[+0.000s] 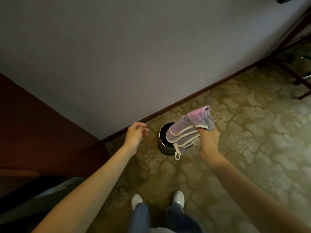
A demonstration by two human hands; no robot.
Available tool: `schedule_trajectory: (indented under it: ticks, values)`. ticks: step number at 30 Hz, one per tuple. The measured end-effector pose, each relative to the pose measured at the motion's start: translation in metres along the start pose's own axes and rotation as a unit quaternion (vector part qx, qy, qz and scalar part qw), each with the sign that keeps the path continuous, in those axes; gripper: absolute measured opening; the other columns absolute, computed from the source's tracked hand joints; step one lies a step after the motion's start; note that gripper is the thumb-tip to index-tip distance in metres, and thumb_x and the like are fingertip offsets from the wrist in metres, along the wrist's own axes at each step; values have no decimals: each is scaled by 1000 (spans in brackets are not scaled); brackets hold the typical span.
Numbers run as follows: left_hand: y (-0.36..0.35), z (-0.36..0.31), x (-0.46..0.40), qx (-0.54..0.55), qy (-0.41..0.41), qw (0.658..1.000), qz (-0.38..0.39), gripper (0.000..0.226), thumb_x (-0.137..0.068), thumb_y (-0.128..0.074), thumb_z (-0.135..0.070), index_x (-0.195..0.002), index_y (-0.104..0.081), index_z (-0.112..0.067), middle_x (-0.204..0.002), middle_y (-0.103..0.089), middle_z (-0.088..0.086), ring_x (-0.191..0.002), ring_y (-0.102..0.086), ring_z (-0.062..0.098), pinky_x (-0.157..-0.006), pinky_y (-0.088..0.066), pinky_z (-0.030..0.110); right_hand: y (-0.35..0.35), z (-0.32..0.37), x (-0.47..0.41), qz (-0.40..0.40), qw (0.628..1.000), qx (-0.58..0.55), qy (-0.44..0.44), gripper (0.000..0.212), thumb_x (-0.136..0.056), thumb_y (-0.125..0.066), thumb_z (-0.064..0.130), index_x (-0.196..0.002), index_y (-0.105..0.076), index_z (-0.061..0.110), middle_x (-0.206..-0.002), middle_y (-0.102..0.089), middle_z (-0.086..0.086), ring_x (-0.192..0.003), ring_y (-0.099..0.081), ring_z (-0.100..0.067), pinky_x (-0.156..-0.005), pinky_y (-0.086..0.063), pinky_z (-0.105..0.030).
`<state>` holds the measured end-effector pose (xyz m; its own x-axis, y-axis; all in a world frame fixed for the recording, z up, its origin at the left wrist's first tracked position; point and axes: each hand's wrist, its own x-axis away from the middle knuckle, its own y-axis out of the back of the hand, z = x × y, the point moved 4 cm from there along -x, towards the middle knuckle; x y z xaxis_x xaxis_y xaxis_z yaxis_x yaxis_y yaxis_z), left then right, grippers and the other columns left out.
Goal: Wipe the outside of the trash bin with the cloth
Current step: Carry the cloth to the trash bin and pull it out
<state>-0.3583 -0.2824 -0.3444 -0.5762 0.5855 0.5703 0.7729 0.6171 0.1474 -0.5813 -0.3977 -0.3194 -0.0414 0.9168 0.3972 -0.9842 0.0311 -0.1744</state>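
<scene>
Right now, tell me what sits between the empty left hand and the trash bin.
Nothing. In the head view only bare patterned carpet shows between the left hand and the trash bin; the purple cloth is on the far side.

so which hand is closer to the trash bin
Hard to call in this view. The left hand, empty, hangs left of the trash bin. The right hand holds the cloth over its right side.
</scene>
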Motion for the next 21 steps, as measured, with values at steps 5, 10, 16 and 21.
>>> schedule_trajectory:
  ticks: [5, 10, 16, 21]
  values:
    - [-8, 46, -15, -26, 27, 999, 12, 19, -98, -41, -13, -101, -60, -11, -85, -63, 4, -73, -60, 13, -63, -46, 21, 25, -43, -8, -32, 994, 101, -28, 28, -83, -66, 6, -108, -64, 18, -99, -70, -10, -85, -70, -22, -69, -57, -35]
    - [-22, 95, -40, -49, 56, 997, 28, 20, -98, -39, -11, -95, -59, -13, -83, -62, 4, -74, -59, 14, -68, -48, 24, 43, -94, -18, -59, 983, 173, -29, 25, -84, -62, 4, -106, -61, 16, -97, -70, -9, -83, -67, -20, -68, -54, -31]
    - [-47, 174, -89, -84, 64, 994, 24, 23, -98, -37, -13, -97, -60, -14, -83, -63, 2, -75, -60, 13, -62, -42, 20, 74, -185, -43, -73, 972, 215, -57, 25, -82, -63, 10, -107, -63, 13, -88, -69, 4, -73, -64, -2, -55, -48, -12]
    - [-73, 257, -141, -80, 84, 993, 29, 23, -98, -37, -11, -95, -60, -13, -79, -64, 2, -72, -61, 13, -63, -44, 23, 108, -274, -82, -95, 963, 237, -88, 29, -85, -64, 13, -114, -61, 16, -92, -67, 4, -78, -63, -6, -51, -46, -11]
